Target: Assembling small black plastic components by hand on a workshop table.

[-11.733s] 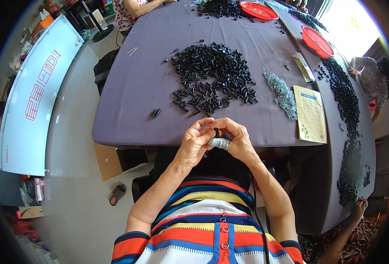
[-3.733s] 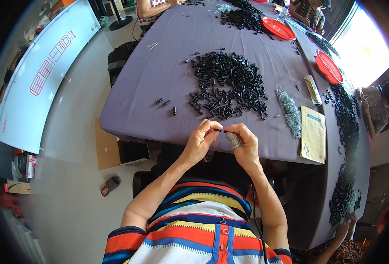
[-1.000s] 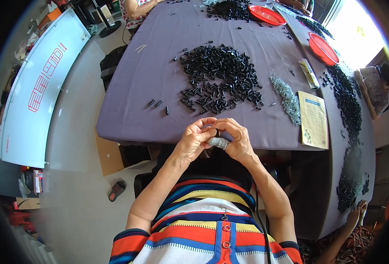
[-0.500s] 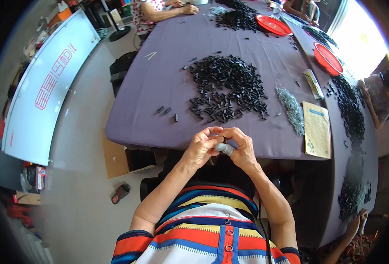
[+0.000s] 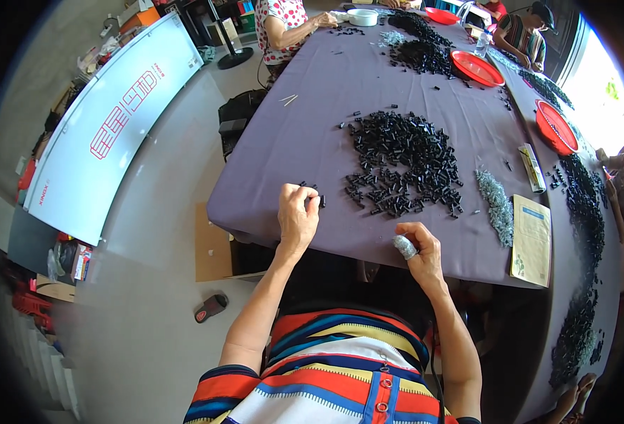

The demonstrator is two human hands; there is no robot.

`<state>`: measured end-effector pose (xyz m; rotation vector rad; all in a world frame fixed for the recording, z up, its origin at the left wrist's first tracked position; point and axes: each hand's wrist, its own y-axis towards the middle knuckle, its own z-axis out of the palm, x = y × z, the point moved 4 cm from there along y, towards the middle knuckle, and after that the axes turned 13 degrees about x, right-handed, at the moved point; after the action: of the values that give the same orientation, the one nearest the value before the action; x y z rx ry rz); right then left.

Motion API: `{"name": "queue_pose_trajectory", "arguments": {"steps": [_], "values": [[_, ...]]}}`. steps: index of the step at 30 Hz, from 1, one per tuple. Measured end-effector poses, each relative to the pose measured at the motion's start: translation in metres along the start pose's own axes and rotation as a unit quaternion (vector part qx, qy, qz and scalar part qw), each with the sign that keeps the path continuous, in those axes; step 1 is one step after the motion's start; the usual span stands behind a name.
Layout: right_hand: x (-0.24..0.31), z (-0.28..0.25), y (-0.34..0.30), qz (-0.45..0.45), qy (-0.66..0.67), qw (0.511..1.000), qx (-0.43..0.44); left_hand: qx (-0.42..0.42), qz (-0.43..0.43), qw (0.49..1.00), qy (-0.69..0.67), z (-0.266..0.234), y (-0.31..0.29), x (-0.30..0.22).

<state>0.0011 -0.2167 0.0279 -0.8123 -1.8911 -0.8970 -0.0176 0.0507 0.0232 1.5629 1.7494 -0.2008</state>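
Observation:
My left hand [image 5: 299, 220] reaches over the table's near left part, fingers curled down in a pinch. Whatever is between the fingertips is hidden. Beside the index finger stands a small black tubular piece [image 5: 322, 201], and two more black pieces lie just past the knuckles. At the table's front edge is my right hand [image 5: 426, 256], index finger bent and the others folded in. A grey, silvery wrapping [image 5: 404, 246] seems to sit around its thumb. What the folded fingers hold, if anything, I cannot make out. Ahead spreads a heap of black tubular pieces [image 5: 403, 159].
Right of the heap lie small clear pieces [image 5: 495, 205], a tan packet [image 5: 531, 240] and a narrow box [image 5: 531, 168]. Red trays [image 5: 478, 68] stand farther off. Co-workers sit around the purple-covered table [image 5: 269, 162]. An open carton [image 5: 211, 244] is below its left corner.
My hands have parted. The left went forward and left to the few separate black pieces, while the right moved right with the grey wrapping. The whole view has shifted.

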Motion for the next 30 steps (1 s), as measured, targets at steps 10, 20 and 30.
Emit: {"name": "queue_pose_trajectory", "arguments": {"steps": [10, 20, 30], "values": [[-0.001, 0.003, 0.0, -0.008, -0.008, 1.0, 0.01, 0.024, 0.016, 0.977, 0.21, 0.017, 0.01, -0.01], [0.004, 0.007, 0.001, -0.017, -0.034, 0.999, 0.023, 0.076, 0.005, 0.947, 0.312, 0.021, 0.048, 0.024], [0.004, 0.007, -0.002, -0.02, -0.056, 0.998, 0.02, 0.056, -0.003, 0.962, 0.266, 0.016, 0.042, 0.025]]}}
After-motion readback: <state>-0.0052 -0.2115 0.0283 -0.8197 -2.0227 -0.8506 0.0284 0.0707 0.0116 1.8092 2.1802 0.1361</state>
